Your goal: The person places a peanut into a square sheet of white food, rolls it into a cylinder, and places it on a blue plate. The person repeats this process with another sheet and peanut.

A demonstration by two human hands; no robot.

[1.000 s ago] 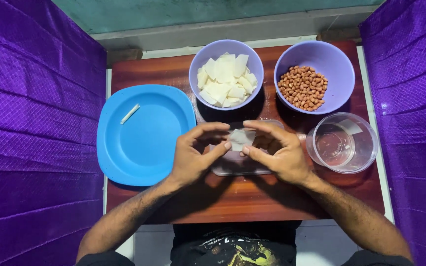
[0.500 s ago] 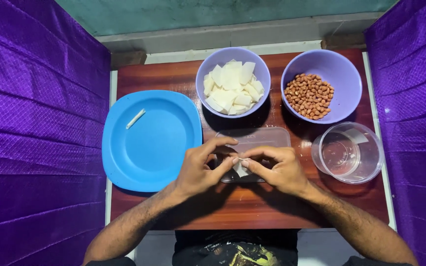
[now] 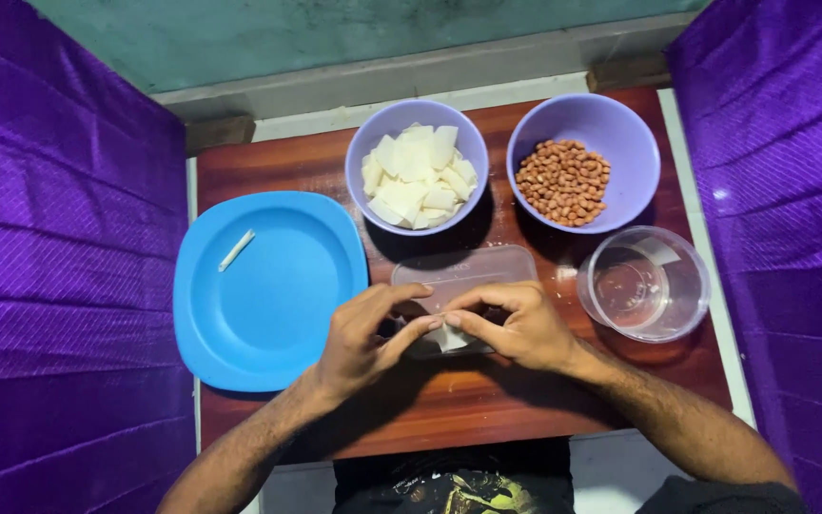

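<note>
Since the earlier frames, little has been moved: both hands are still kept together over the clear lid (image 3: 463,271) at the table's (image 3: 278,162) middle. A small white piece (image 3: 449,338) is pinched between the curled fingers of the left hand (image 3: 363,343) and right hand (image 3: 516,328). Two purple bowls are seen: one (image 3: 418,168) filled with white pieces, one (image 3: 584,162) with peanuts. One clear tub (image 3: 644,284) holds water. One blue plate (image 3: 268,286) carries a single white stick (image 3: 236,249).

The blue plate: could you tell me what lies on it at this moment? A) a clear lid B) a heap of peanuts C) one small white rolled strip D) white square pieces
C: the blue plate carries only one small white rolled strip near its upper left.
</note>
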